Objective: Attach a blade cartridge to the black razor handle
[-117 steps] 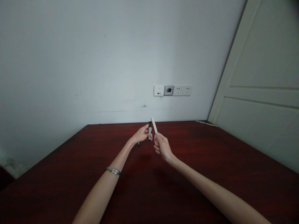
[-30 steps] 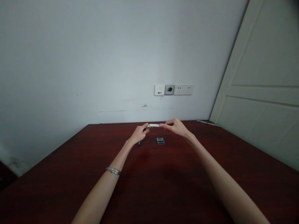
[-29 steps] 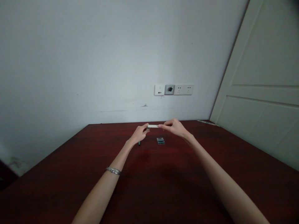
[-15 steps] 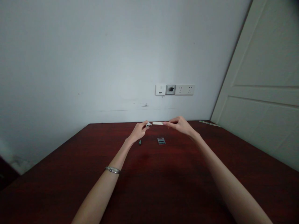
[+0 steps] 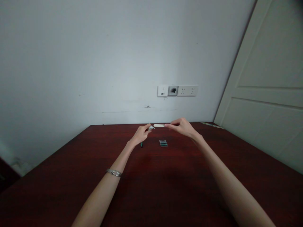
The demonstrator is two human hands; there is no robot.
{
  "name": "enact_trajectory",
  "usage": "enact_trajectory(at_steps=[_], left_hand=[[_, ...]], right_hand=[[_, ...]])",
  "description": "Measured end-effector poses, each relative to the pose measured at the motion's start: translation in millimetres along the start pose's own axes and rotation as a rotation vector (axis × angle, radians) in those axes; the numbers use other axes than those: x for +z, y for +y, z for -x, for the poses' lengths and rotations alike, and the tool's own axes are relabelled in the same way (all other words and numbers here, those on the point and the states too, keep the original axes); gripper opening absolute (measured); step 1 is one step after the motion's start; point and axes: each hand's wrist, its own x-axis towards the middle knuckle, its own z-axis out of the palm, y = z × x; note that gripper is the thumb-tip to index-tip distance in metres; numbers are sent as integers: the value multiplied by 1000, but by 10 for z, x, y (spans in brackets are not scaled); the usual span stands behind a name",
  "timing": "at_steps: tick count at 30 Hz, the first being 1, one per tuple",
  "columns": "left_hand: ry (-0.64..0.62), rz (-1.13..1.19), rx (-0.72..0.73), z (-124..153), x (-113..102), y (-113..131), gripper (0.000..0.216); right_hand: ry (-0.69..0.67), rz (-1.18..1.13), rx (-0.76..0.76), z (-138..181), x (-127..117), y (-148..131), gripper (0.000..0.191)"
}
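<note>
My left hand is closed, its thumb and fingers pinching a small white object with dark spots on its end. Most of that object is hidden by the fingers. Opposite it, my right hand pinches one end of a flat white strip with a rounded tip. The strip's free end points left, close to the small white object; I cannot tell whether they touch. Below my left hand lies a small dark green cylinder, partly covered by the wrist. A clear plastic case with green inside lies between my arms.
The dark red wooden table runs back to a pale wall. Sockets and switch plates are fixed low on the wall. A white panelled door stands at the right, and a thin strip lies at the table's back right edge.
My left hand has shifted slightly right and down with the small white object, covering more of the green cylinder. The strip in my right hand has moved slightly left.
</note>
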Motion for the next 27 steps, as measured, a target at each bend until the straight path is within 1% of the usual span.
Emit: enact_trajectory(at_steps=[3, 5, 10, 12, 15, 19, 23, 27], left_hand=[[-22, -19, 15, -15, 28, 13, 10], [-28, -23, 37, -19, 28, 22, 9], [-7, 22, 35, 14, -9, 7, 9], [-2, 28, 22, 22, -9, -8, 11], [-10, -2, -11, 13, 15, -10, 11], [-26, -22, 4, -7, 32, 30, 10], [-19, -28, 3, 6, 14, 36, 9], [-24, -12, -11, 29, 11, -26, 11]], right_hand=[[-2, 13, -45, 10, 49, -107, 57], [-13, 33, -49, 11, 57, -115, 57], [-6, 65, 15, -2, -11, 38, 57], [-4, 46, 26, -5, -19, 54, 58], [-20, -11, -6, -4, 27, -24, 59], [-42, -16, -44, -2, 100, -115, 58], [-78, -18, -22, -12, 64, -5, 58], [-56, 13, 25, -14, 6, 95, 57]])
